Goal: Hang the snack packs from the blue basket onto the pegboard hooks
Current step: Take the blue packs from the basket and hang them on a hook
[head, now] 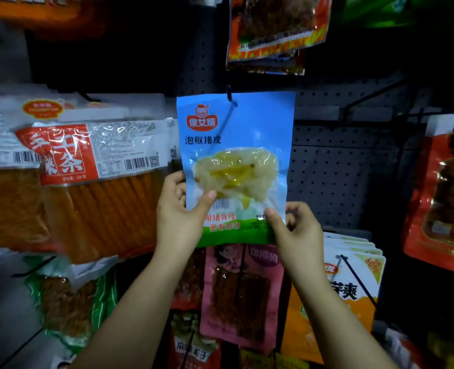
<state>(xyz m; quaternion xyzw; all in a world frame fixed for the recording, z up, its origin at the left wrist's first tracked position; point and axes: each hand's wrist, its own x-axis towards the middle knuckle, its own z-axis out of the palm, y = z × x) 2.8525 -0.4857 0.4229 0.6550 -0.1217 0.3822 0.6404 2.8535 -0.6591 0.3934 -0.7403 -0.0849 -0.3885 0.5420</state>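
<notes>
A light blue snack pack [249,129] with a clear window of pale yellow food and a green bottom band is upright in front of the dark pegboard [335,171]. Its top hole sits at the tip of a black hook [229,95]. My left hand [179,211] grips the pack's lower left edge, thumb on the front. My right hand [293,227] pinches its lower right corner. The blue basket is out of view.
Orange strip packs [98,182] hang to the left. Red packs hang above [273,27] and at the far right [444,203]. Below are a pink pack [243,294], a white and orange pack [353,286] and a green pack [68,302].
</notes>
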